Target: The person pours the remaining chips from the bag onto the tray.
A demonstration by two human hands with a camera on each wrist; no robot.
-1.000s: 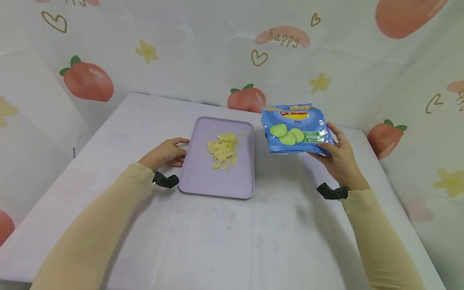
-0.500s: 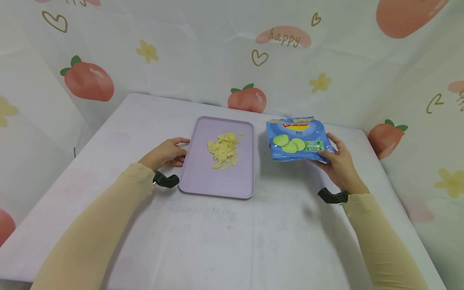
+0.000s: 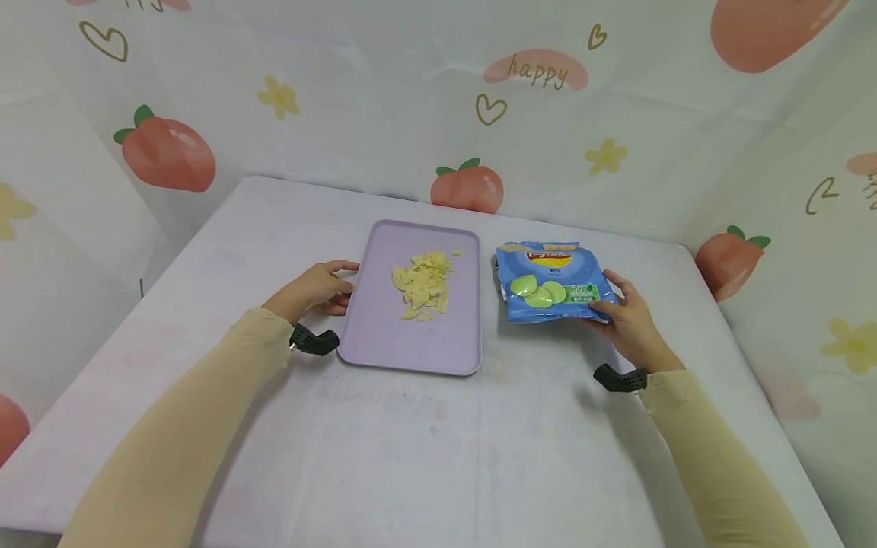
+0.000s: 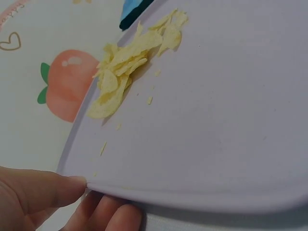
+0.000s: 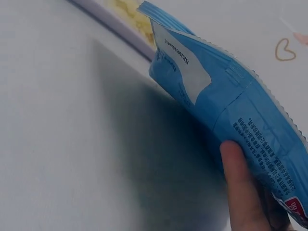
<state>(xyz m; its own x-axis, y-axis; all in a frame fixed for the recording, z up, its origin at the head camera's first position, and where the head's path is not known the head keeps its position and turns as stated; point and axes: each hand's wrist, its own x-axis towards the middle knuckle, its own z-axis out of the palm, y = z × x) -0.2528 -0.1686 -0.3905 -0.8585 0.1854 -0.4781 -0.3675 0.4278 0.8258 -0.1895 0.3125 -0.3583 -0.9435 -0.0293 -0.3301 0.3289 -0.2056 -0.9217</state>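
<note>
A lilac tray (image 3: 404, 346) lies on the table with a heap of potato chips (image 3: 423, 285) and small crumbs on it. At its left side my left hand (image 3: 317, 289) holds the edge. In the left wrist view the thumb (image 4: 72, 188) rests at the rim and the curled fingers (image 4: 108, 216) lie below it. To the right of the tray, my right hand (image 3: 632, 323) grips a blue chip bag (image 3: 548, 266) by its right end. The bag is tilted with its printed front up. A shadow under it shows in the right wrist view. Whatever is inside the bag is hidden.
A white cloth covers the table (image 3: 411, 457). Behind it hangs a backdrop (image 3: 384, 91) printed with peaches, flowers and hearts. A black wrist camera (image 3: 314, 340) sits at the left wrist, another black wrist camera (image 3: 620, 378) at the right.
My right hand has lowered the chip bag towards the table, and over the last half second also moved it slightly left. The left hand, tray and chips have stayed in place.
</note>
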